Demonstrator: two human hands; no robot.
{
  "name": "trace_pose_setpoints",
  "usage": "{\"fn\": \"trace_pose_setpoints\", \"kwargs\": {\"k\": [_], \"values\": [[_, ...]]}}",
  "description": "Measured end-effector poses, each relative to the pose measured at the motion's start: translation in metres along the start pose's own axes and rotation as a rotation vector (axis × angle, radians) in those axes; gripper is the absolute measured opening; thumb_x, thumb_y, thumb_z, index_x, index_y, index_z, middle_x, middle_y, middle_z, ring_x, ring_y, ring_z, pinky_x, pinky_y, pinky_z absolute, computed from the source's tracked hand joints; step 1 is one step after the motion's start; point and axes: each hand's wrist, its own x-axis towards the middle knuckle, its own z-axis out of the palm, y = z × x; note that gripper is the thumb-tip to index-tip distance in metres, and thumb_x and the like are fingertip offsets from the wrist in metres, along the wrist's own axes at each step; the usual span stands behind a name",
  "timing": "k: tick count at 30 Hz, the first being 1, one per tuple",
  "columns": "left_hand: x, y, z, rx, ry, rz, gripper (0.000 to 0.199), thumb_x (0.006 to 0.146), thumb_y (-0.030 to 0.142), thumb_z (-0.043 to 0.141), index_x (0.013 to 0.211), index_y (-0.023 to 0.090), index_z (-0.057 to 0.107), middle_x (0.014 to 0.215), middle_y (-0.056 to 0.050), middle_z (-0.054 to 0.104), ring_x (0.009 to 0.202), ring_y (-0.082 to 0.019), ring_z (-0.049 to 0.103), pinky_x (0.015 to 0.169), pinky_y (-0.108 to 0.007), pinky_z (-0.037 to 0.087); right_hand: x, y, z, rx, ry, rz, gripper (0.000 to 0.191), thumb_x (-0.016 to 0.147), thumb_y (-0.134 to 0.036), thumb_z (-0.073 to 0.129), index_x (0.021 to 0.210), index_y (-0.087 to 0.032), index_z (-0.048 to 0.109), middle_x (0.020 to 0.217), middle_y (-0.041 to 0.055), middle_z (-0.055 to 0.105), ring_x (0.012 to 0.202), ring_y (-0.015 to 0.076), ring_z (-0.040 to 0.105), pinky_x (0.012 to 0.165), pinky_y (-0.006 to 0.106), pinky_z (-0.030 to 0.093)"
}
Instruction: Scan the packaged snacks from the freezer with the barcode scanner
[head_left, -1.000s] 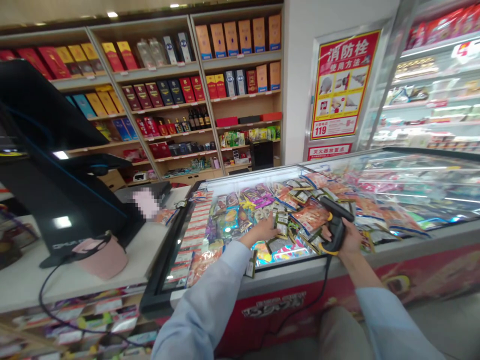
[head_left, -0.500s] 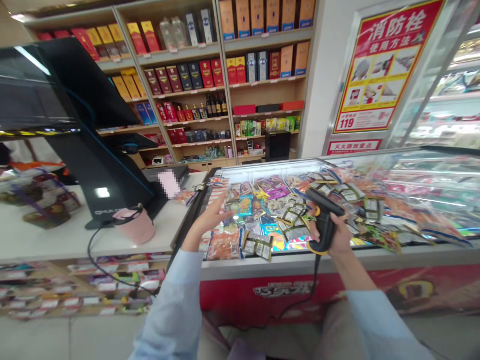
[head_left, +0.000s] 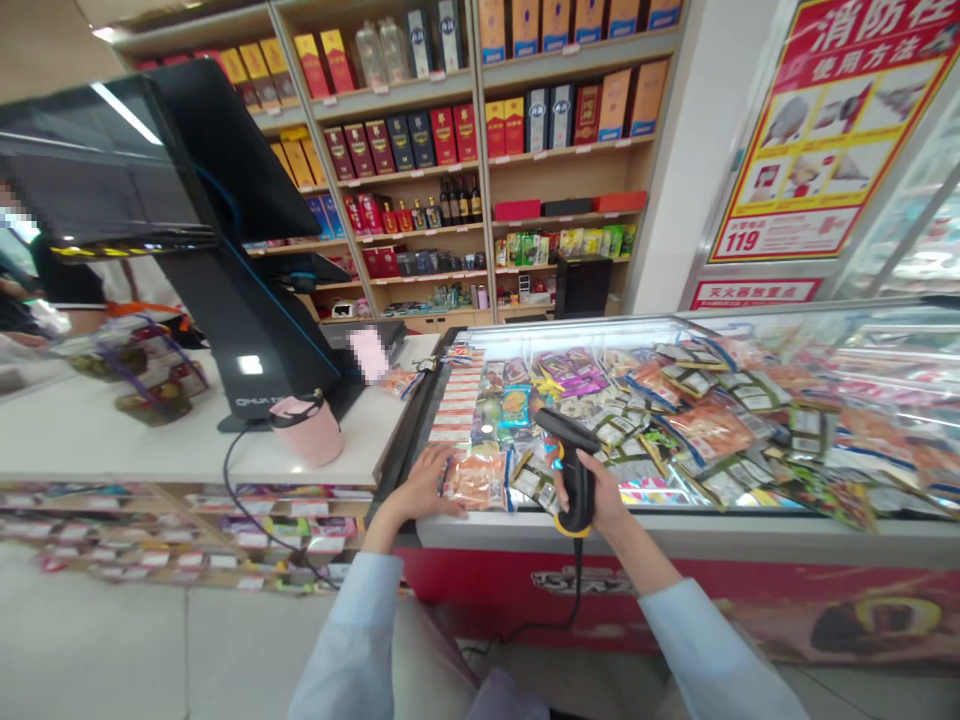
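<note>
Head cam, shop counter:
- We see L hand (head_left: 424, 487) open, fingers spread, tips on near edge of orange snack packet (head_left: 474, 482).
- R hand (head_left: 600, 492) closed round grip of barcode scanner (head_left: 573, 468), held upright, nose angled to L.
- Scanner cord (head_left: 577, 590) hangs down front of chest freezer (head_left: 750, 527).
- Orange packet at near edge of freezer, just beside scanner, among many snack packets (head_left: 705, 432); can't tell if on glass or under it.
- L of freezer, on white counter (head_left: 150, 445): pink cup (head_left: 309, 435), black till screen (head_left: 240, 250).
- Behind: wood shelves (head_left: 480, 170) w/ boxed liquor (head_left: 420, 140).
</note>
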Motion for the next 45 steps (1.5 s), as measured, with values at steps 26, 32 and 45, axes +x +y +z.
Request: {"fn": "trace_pose_setpoints", "kwargs": {"k": [26,32,45], "values": [[0.073,0.055,0.036,-0.185,0.978,-0.085,0.046,0.071,0.04,0.075,0.101,0.022,0.045,0.101,-0.005,0.048,0.098,-0.022,0.054,0.088,-0.038,0.047,-0.012,0.003,-0.004,0.073,-0.151,-0.058,0.03,0.081,-0.046,0.059,0.092,-0.018,0.058,0.081,0.003,0.063,0.033,0.0054,0.046,0.03,0.019,0.026],[0.071,0.062,0.032,-0.195,1.063,-0.07,0.046,0.07,0.04,0.076,0.098,0.022,0.045,0.097,-0.004,0.048,0.09,-0.018,0.055,0.078,-0.031,0.048,-0.013,0.007,-0.007,0.107,-0.146,-0.031,0.029,0.081,-0.045,0.06,0.09,-0.017,0.058,0.07,0.0002,0.06,0.033,0.006,0.047,0.031,0.017,0.03],[0.075,0.055,0.035,-0.214,1.15,-0.006,0.047,0.065,0.035,0.08,0.095,0.019,0.049,0.092,0.0,0.047,0.083,-0.014,0.052,0.074,-0.028,0.047,-0.016,0.01,-0.012,0.171,-0.212,-0.004,0.03,0.082,-0.044,0.058,0.091,-0.016,0.056,0.07,0.0009,0.06,0.035,0.0065,0.049,0.031,0.016,0.03]]}}
